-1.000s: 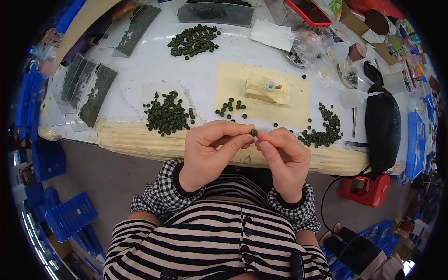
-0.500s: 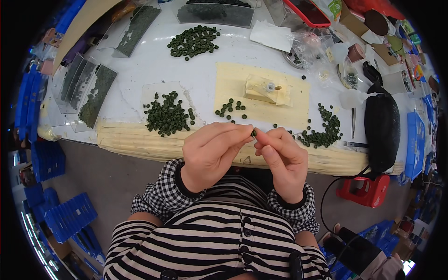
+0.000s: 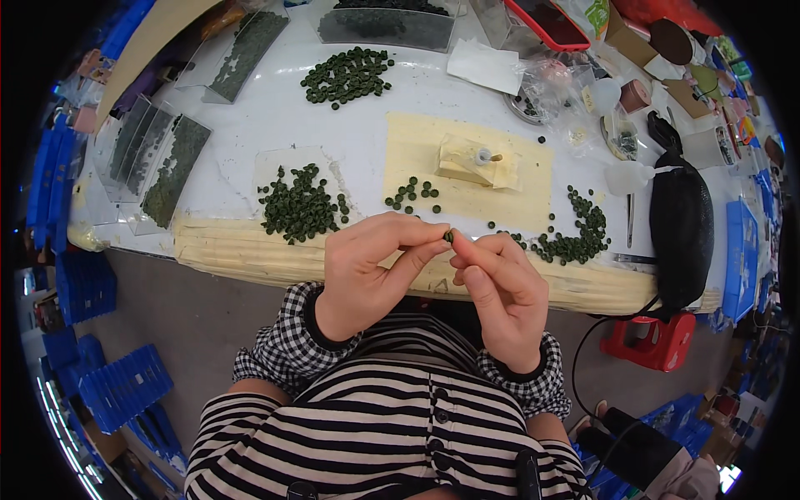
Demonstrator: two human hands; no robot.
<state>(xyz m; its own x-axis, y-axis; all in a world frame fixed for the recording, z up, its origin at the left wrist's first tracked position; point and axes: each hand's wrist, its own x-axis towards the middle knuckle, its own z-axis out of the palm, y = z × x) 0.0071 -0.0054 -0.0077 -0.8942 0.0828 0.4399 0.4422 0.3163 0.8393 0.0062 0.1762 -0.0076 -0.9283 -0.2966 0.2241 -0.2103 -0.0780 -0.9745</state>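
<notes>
Holds one small dark-green bead at the fingertips, over the near edge of the table.
Pinches it from the left between thumb and forefinger of the left hand, just to the right of a heaped pile of similar beads. Touches the bead from the right with the forefinger tip of the right hand, loosely curled with thumb set apart from that tip; cannot tell whether also gripping on this side. Holds that hand near the scattered beads farther right. Shows a wider gap between left thumb and forefinger than half a second ago, with the bead slightly farther left.
</notes>
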